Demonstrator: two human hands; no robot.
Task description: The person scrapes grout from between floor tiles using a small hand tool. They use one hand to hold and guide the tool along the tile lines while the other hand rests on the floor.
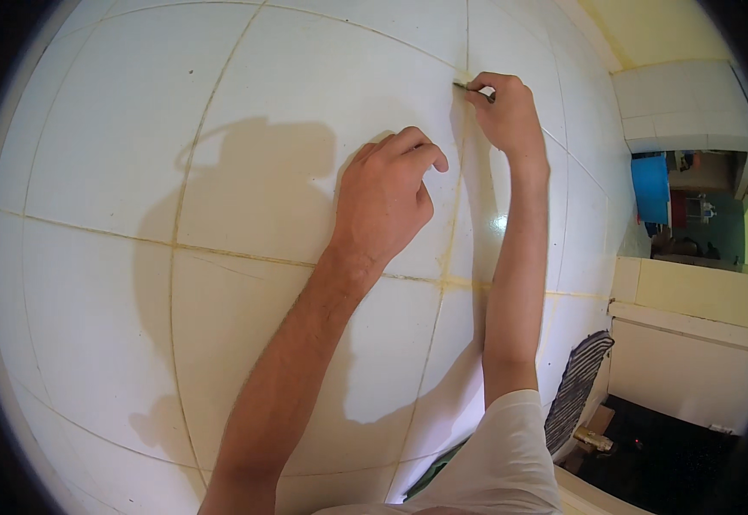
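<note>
Striped cloth [577, 388] hangs below right hand [504, 112], beside tiled wall [133, 172].

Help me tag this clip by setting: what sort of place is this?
Probably a tiled room in a home, perhaps a kitchen or bathroom. The white tiled wall has yellowed grout lines; the right hand holds a thin tool at a joint, the left hand rests on the tiles.

bright, sharp | dark arm shadows on tiled wall [245, 77] | small glare spot | fisheye-bent edges, black rim
</note>
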